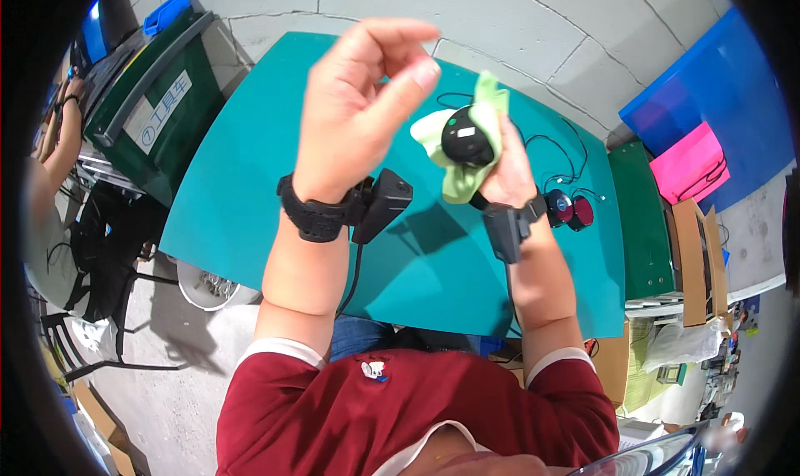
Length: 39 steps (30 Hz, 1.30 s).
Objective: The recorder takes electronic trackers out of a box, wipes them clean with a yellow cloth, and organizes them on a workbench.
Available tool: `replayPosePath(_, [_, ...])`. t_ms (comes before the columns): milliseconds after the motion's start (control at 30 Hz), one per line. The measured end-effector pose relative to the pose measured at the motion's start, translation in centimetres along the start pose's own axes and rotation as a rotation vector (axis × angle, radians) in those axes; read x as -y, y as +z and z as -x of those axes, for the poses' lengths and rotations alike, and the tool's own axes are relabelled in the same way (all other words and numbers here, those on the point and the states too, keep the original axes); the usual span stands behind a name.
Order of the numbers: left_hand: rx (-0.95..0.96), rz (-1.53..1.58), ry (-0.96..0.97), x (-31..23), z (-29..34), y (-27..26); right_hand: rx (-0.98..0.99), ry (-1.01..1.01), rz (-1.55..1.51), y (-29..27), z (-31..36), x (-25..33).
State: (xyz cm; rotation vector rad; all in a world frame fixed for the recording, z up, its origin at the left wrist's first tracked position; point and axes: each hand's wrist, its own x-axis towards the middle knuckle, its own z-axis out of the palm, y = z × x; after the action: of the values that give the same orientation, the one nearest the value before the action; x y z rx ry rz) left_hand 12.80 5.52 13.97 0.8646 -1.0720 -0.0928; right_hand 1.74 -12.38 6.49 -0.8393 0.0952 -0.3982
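Note:
My right hand [510,169] grips a light green cloth [458,186], which is bunched around a round black device [467,142]. A small white patch and a green spot show on the device's face; its exact kind I cannot make out. Raised to the left of it is my left hand [354,105], with nothing in it. Its fingers are bent, and a gap shows between thumb and forefinger. Both hands are above a green table [242,167], and each wrist wears a strapped black unit with a cable.
Two small round dark discs [570,211] lie by thin black cables [575,163] on the table's right side. A green tool cart [150,117] stands left, near another person's arm [65,138]. A white bin [204,286] sits below the table's left edge. Cardboard boxes [696,259] are at right.

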Motion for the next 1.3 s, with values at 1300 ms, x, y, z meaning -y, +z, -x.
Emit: replayPosePath(1300, [0.429,0.690,-0.783,5.2,2.3,5.9,0.091,-1.333,1.531,2.2,4.8,3.4])
